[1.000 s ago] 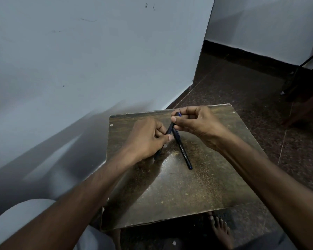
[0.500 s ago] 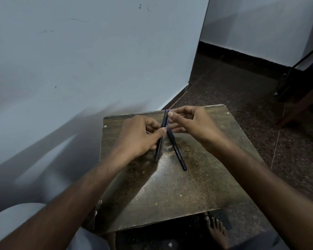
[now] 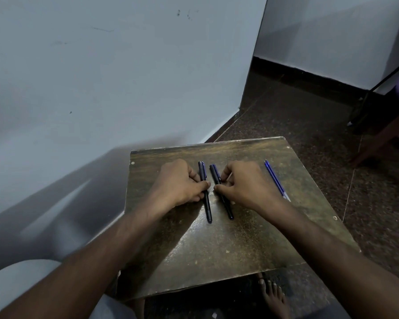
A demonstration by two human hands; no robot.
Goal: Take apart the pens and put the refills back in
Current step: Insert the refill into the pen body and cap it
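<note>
Two black pens with blue clips lie side by side on a small worn brown table (image 3: 251,245). My left hand (image 3: 180,183) pinches the left pen (image 3: 207,203) near its middle. My right hand (image 3: 247,183) pinches the right pen (image 3: 226,206) the same way. Both pens rest flat on the tabletop, a little apart from each other. A thin blue refill (image 3: 275,179), possibly two lying together, sits on the table to the right of my right hand.
A pale wall runs close along the table's left side. Dark speckled floor surrounds the table. A bare foot (image 3: 274,298) shows under the front edge. Dark furniture legs (image 3: 378,134) stand at the far right.
The two pens were held raised and crossed at their tops; now both lie flat and parallel on the table. My hands have dropped and moved apart. The refill has come into view.
</note>
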